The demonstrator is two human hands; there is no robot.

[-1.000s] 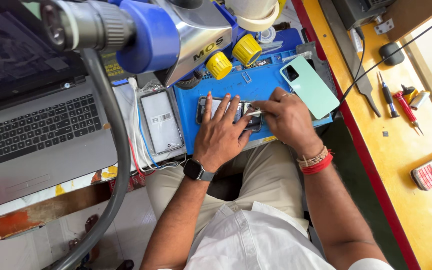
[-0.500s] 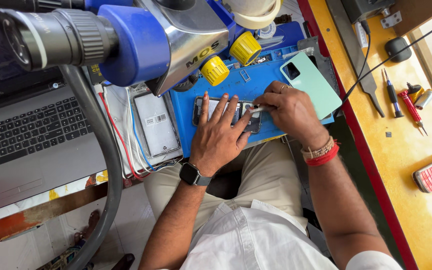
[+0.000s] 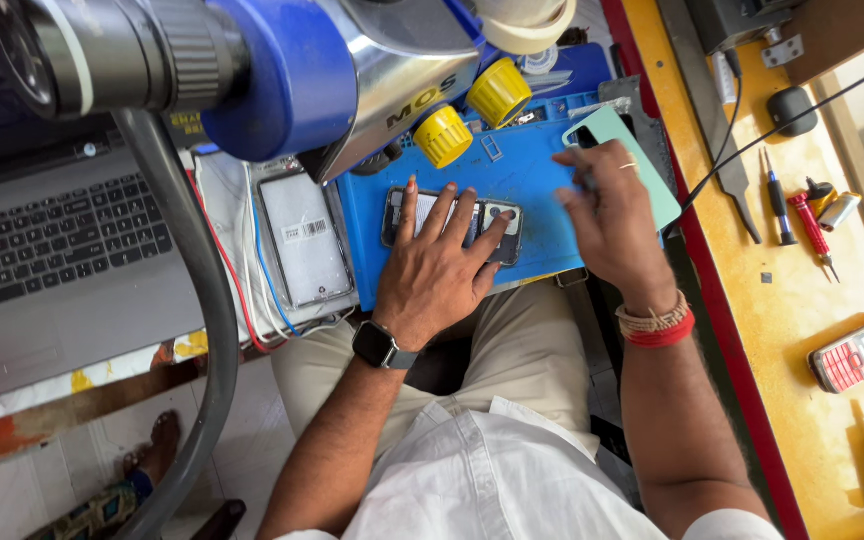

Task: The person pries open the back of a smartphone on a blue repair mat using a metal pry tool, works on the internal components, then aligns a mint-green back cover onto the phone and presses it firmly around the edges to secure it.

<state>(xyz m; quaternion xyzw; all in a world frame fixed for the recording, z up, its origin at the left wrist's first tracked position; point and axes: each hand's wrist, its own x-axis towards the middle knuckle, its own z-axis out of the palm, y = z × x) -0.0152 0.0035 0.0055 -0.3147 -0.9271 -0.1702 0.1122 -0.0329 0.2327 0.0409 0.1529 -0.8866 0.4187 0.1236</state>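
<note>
Two bare hands work on the blue rubbery mat (image 3: 532, 190): the left hand (image 3: 437, 270) lies with fingers splayed, pressing flat an opened dark phone (image 3: 452, 222) near the mat's front edge, while farther back the right hand (image 3: 607, 215) pinches a thin tool (image 3: 584, 180) beside a smooth mint-green back cover (image 3: 652, 165).

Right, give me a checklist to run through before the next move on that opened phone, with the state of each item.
1. Left hand pinning the opened phone to the blue mat: ok, fingers spread flat across it.
2. Right hand on the phone: not ok, it is off to the side, over the green back cover.
3. Tool in the right hand: cannot tell, the fingertips are pinched but nothing clear shows.
4. Screwdrivers within reach: ok, lying on the yellow bench beside the right arm.
5. Microscope over the phone: cannot tell, it blocks part of the view.
</note>
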